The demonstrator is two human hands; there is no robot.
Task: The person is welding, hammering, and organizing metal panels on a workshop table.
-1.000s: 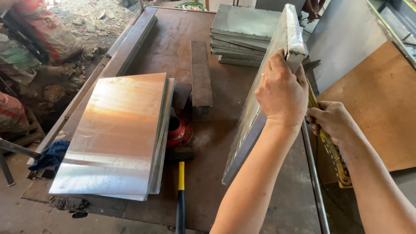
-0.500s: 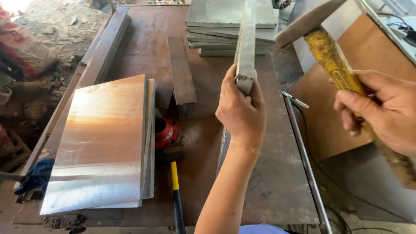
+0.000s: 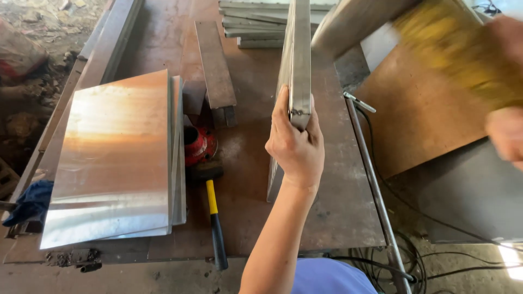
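- Far left of the upright sheet [image 3: 298, 60]: blue rag [image 3: 30, 202] at the tabletop [image 3: 348, 212] edge; worth leaving there, well clear of the work.
- Left of the upright sheet: stack of shiny flat sheets [image 3: 111, 158] lying on the tabletop, long steel bar [image 3: 215, 64] beyond them; best kept apart from the swing.
- Just left of the upright sheet: red round fitting [image 3: 197, 145] and a black mallet with a yellow-and-black handle [image 3: 213, 209], lying flat, untouched.
- Upright sheet itself: standing on edge on the tabletop, lower corner down, folded rim facing the camera, top running out of view.
- Left hand [image 3: 294, 144]: clamped around the near edge of the upright sheet, thumb on the left face, fingers wrapped to the right. Firm hold needed so the sheet neither tips nor rings; knuckles better kept below the spot to be struck.
- Behind the upright sheet: pile of more sheets [image 3: 256, 24].
- Right of the upright sheet: wooden hammer [image 3: 381, 24] raised high, blurred with motion, head near the sheet's top. Square, light blows along the rim judged safer than one heavy one.
- Right hand [image 3: 506, 109]: closed around the hammer's yellow handle, blurred.
- Risk: a glancing blow sliding toward the left hand.
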